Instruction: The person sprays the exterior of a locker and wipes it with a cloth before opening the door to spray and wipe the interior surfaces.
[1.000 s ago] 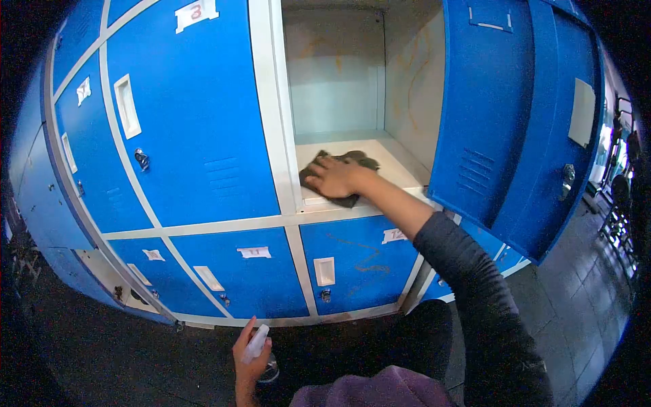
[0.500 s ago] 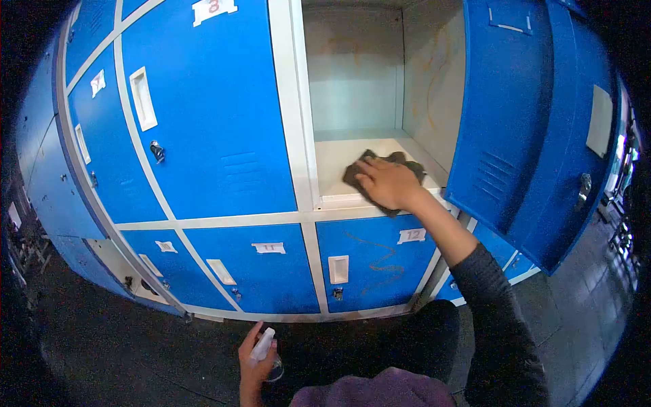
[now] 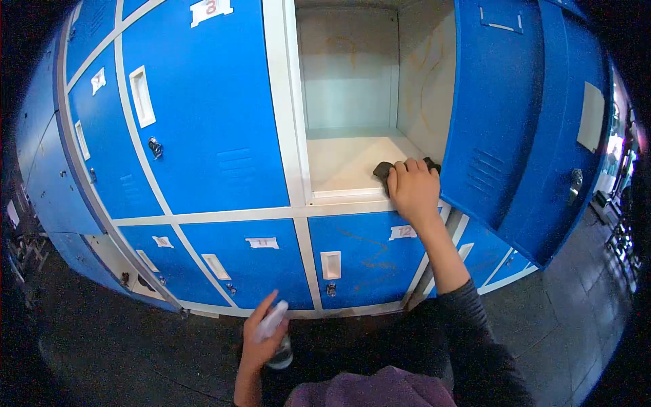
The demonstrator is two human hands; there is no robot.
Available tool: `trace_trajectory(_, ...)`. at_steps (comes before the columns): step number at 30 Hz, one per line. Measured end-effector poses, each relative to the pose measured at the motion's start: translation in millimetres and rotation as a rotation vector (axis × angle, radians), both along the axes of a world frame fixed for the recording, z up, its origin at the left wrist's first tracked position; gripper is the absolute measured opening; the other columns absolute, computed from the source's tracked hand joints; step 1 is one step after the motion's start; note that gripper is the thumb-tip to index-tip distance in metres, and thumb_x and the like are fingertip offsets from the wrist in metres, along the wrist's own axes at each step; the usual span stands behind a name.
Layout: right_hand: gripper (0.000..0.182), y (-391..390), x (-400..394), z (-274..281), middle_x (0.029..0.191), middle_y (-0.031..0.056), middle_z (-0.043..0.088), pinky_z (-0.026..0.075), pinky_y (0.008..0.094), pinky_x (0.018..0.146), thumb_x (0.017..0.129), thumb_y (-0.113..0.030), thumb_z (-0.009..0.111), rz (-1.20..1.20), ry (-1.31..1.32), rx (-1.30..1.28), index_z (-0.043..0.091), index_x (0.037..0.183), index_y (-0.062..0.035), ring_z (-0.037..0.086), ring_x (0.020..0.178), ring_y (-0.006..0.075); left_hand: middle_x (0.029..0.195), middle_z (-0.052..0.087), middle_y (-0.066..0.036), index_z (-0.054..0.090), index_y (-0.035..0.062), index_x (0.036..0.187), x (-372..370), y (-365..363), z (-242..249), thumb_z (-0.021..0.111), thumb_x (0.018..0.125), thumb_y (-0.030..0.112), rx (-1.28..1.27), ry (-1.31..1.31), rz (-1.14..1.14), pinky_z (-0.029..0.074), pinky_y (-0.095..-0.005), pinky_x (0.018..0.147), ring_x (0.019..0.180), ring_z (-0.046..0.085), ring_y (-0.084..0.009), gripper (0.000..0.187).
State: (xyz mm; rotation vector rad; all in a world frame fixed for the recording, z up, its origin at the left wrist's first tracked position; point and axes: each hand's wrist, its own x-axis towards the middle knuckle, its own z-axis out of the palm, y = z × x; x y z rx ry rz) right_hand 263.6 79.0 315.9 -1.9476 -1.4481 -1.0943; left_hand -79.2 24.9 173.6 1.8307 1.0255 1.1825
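My right hand (image 3: 415, 192) presses a dark cloth (image 3: 383, 172) against the front right part of an open locker's floor (image 3: 339, 161). The cloth is bunched, and its ends stick out on both sides of my closed fingers. Low in front of the lockers, my left hand (image 3: 258, 339) is wrapped round a spray bottle (image 3: 272, 321) with a white head and a clear body. Part of the bottle is hidden by the fingers. The locker's blue door (image 3: 498, 115) stands swung out to the right of my right hand.
Shut blue locker doors surround the open one, among them number 3 (image 3: 203, 122), number 11 (image 3: 247, 261) and number 12 (image 3: 366, 261). Orange marks run along the locker's inner side wall (image 3: 427, 74). Dark floor tiles (image 3: 576, 319) lie at the right.
My right hand has slid the cloth rightward along the locker floor, and the cloth is more bunched. My left hand has risen slightly with the spray bottle. The view has shifted a little.
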Motion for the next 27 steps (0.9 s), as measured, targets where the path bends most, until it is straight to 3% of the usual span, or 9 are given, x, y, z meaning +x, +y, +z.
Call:
trace_trajectory(4, 0.029, -50, -20, -4, 0.073, 0.0181, 0.057, 0.043, 0.045, 0.061, 0.089, -0.023, 0.045, 0.36, 0.359, 0.059, 0.057, 0.074, -0.0013, 0.059, 0.071, 0.0324, 0.089, 0.058, -0.002, 0.046, 0.0056, 0.13, 47, 16, 66, 0.068, 0.076, 0.002, 0.085, -0.15, -0.289, 0.045, -0.0229, 0.073, 0.08, 0.053, -0.0087, 0.058)
trace_trajectory(6, 0.03, -77, -21, -34, 0.069, 0.0229, 0.052, 0.04, 0.0439, 0.059, 0.091, -0.019, 0.045, 0.671, 0.6, 0.046, 0.052, 0.074, 0.005, 0.054, 0.058, 0.0303, 0.091, 0.058, -0.001, 0.045, 0.0063, 0.131, 72, 28, 102, 0.068, 0.077, 0.002, 0.039, -0.272, -0.432, 0.044, -0.0217, 0.074, 0.082, 0.054, -0.0085, 0.059)
trace_trajectory(8, 0.033, -99, -14, -76, 0.064, 0.0241, 0.046, 0.038, 0.0403, 0.056, 0.093, -0.02, 0.043, 0.72, 0.805, -0.032, 0.048, 0.073, 0.0067, 0.043, 0.055, 0.0221, 0.091, 0.059, -0.002, 0.043, 0.0064, 0.132, 92, 34, 148, 0.067, 0.078, 0.003, -0.103, -0.343, -0.551, 0.044, -0.0208, 0.075, 0.082, 0.054, -0.0085, 0.059)
trace_trajectory(10, 0.037, -118, -8, -105, 0.056, 0.0152, 0.041, 0.035, 0.037, 0.054, 0.096, -0.024, 0.04, 0.672, 0.964, -0.141, 0.047, 0.074, 0.0054, 0.033, 0.057, 0.0164, 0.089, 0.059, -0.003, 0.042, 0.006, 0.132, 116, 45, 176, 0.065, 0.079, 0.006, -0.134, -0.421, -0.599, 0.045, -0.022, 0.069, 0.079, 0.055, -0.0088, 0.057)
trace_trajectory(13, 0.041, -134, -3, -129, 0.056, 0.0049, 0.038, 0.033, 0.0348, 0.053, 0.097, -0.028, 0.039, 0.666, 1.178, -0.105, 0.047, 0.071, 0.0035, 0.034, 0.058, 0.0131, 0.077, 0.061, -0.005, 0.042, 0.0048, 0.132, 149, 57, 208, 0.065, 0.079, 0.009, -0.038, -0.437, -0.525, 0.045, -0.0249, 0.066, 0.071, 0.06, -0.0137, 0.058)
trace_trajectory(19, 0.041, -157, 25, -139, 0.063, 0.0016, 0.044, 0.035, 0.0334, 0.059, 0.096, -0.031, 0.04, 0.653, 1.364, -0.158, 0.054, 0.078, 0.0029, 0.039, 0.064, 0.0115, 0.086, 0.059, -0.007, 0.043, 0.0018, 0.128, 194, 78, 229, 0.063, 0.079, 0.007, -0.019, -0.57, -0.478, 0.042, -0.0258, 0.06, 0.068, 0.058, -0.0129, 0.053)
trace_trajectory(23, 0.039, -177, 31, -118, 0.099, 0.0106, 0.055, 0.04, 0.0314, 0.084, 0.095, -0.029, 0.041, 0.477, 1.442, -0.253, 0.054, 0.106, 0.0053, 0.05, 0.094, 0.0179, 0.086, 0.059, -0.007, 0.043, 0.0009, 0.127, 207, 91, 230, 0.063, 0.078, 0.007, 0.022, -0.613, -0.445, 0.043, -0.0261, 0.06, 0.069, 0.059, -0.0139, 0.054)
trace_trajectory(25, 0.039, -177, 56, -136, 0.109, 0.0161, 0.054, 0.039, 0.0334, 0.087, 0.094, -0.029, 0.043, 0.509, 1.488, -0.349, 0.053, 0.11, 0.0046, 0.051, 0.099, 0.0239, 0.087, 0.059, -0.008, 0.042, 0.0009, 0.128, 210, 93, 231, 0.063, 0.078, 0.006, -0.003, -0.584, -0.435, 0.043, -0.0267, 0.06, 0.069, 0.059, -0.0146, 0.055)
trace_trajectory(27, 0.039, -185, 56, -143, 0.109, 0.017, 0.054, 0.039, 0.0342, 0.088, 0.094, -0.029, 0.042, 0.428, 1.39, -0.262, 0.053, 0.11, 0.0048, 0.051, 0.1, 0.0247, 0.087, 0.059, -0.008, 0.041, 0.0009, 0.129, 214, 93, 234, 0.063, 0.077, 0.005, -0.017, -0.578, -0.411, 0.043, -0.0269, 0.06, 0.069, 0.06, -0.0152, 0.056)
